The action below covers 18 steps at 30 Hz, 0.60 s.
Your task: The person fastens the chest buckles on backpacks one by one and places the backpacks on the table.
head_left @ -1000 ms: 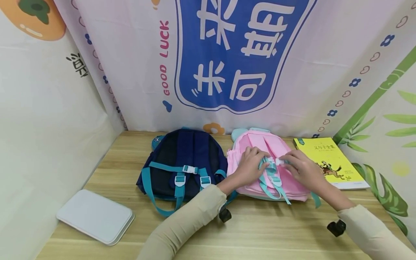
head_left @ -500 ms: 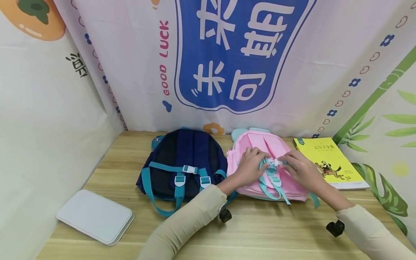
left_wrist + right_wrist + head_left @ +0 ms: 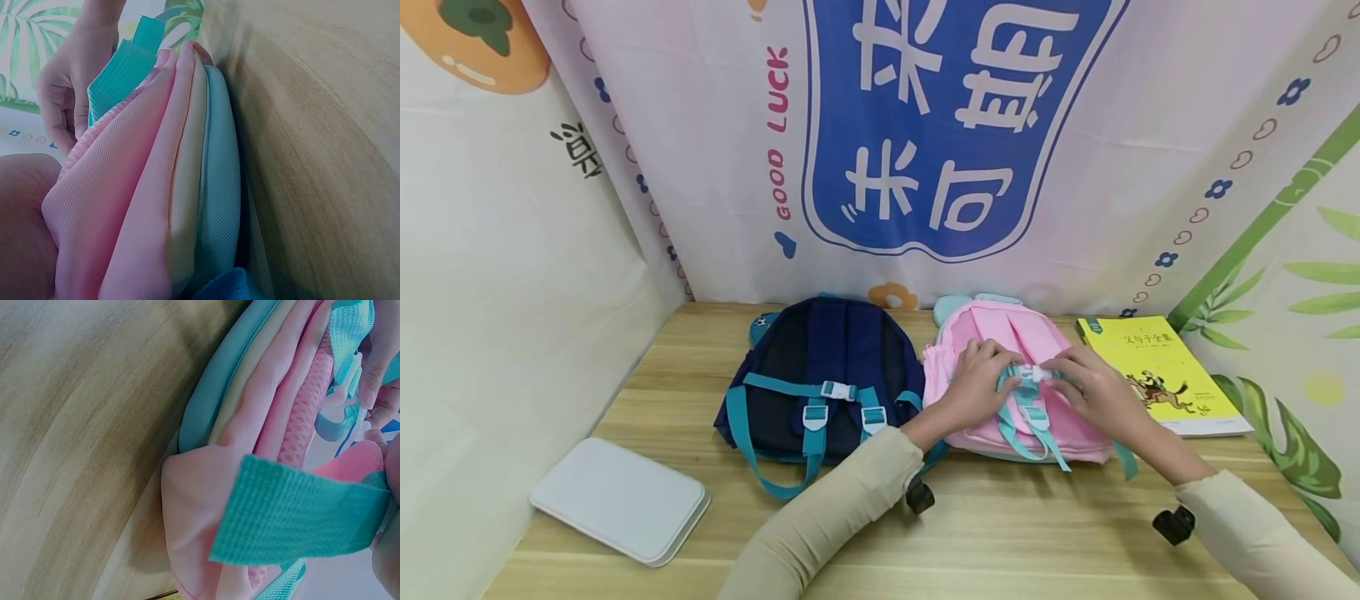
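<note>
The pink backpack (image 3: 992, 321) lies with its straps up on the table, teal webbing across it. Over its middle, my left hand (image 3: 973, 379) pinches the left half of the white plastic strap buckle (image 3: 1034, 373) and its teal strap. My right hand (image 3: 1093, 392) pinches the buckle's other half from the right. Both halves sit together between my fingertips; whether they are fully latched I cannot tell. In the right wrist view a loose teal strap (image 3: 300, 512) hangs in front of the backpack's side. The left wrist view shows the opposite side (image 3: 119, 206) of the pink backpack.
A navy backpack (image 3: 846, 342) with teal straps and a fastened white buckle lies against the pink one, on the left. A yellow book (image 3: 1150, 358) lies at the right. A pale flat case (image 3: 621, 496) sits at the table's front left. Printed cloth (image 3: 722, 167) hangs behind.
My right hand has moved slightly left, bringing its buckle half from a small gap up against the other half. My left hand and both backpacks have stayed in place.
</note>
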Each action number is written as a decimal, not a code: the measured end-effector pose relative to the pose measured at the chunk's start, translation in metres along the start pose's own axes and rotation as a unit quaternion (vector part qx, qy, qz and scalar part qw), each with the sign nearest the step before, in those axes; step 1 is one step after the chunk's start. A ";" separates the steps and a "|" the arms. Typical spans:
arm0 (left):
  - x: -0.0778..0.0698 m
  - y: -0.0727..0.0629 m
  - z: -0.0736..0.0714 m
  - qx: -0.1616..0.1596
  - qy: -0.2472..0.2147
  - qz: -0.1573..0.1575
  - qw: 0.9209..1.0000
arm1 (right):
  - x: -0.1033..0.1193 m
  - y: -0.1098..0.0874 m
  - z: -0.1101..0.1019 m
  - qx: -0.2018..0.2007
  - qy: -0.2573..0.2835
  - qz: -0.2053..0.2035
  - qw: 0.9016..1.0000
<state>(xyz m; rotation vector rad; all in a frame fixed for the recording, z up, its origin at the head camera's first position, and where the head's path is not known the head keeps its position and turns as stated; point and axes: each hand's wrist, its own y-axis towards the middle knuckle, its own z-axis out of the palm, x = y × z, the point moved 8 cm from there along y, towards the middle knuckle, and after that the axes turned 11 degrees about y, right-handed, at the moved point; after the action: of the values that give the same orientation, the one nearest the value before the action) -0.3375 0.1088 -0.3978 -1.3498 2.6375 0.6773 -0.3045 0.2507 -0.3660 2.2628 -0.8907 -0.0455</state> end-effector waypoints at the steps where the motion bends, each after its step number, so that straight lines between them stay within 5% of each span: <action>1: 0.000 0.000 0.000 -0.002 0.000 0.000 1.000 | 0.000 0.000 0.000 0.000 0.000 0.000 1.000; 18: 0.000 -0.001 0.001 -0.006 -0.002 0.007 1.000 | -0.001 -0.002 0.002 0.011 0.002 0.009 1.000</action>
<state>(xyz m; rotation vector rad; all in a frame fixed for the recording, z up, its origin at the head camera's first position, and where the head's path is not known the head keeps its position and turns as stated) -0.3364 0.1086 -0.3986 -1.3325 2.6470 0.6979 -0.3052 0.2510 -0.3688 2.2739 -0.9134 -0.0247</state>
